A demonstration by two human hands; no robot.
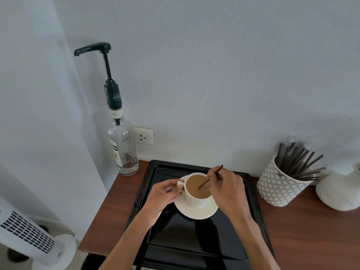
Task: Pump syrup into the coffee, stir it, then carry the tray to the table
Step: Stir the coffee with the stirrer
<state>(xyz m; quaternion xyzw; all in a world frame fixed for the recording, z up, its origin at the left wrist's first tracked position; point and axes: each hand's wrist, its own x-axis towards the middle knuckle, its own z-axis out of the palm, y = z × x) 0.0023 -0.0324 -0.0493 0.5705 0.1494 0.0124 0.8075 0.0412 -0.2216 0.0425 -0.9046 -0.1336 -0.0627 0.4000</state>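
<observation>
A cream cup [196, 200] of milky coffee [195, 187] stands on a cream saucer [194, 213] in the far half of a black tray [187, 240]. My left hand [162, 195] pinches the cup's handle on its left side. My right hand [226, 190] grips a thin brown stir stick [211, 176], whose lower end dips into the coffee. A clear syrup bottle [123, 147] with a tall black pump [97, 48] stands at the counter's far left corner, apart from the tray.
The tray lies on a brown wooden counter [311, 234] against a pale wall. A patterned pot [278, 186] holding several stir sticks and a white vase [342, 190] stand at the right. A wall socket [143, 136] sits behind the bottle. A white tower fan [29, 236] is on the floor at the left.
</observation>
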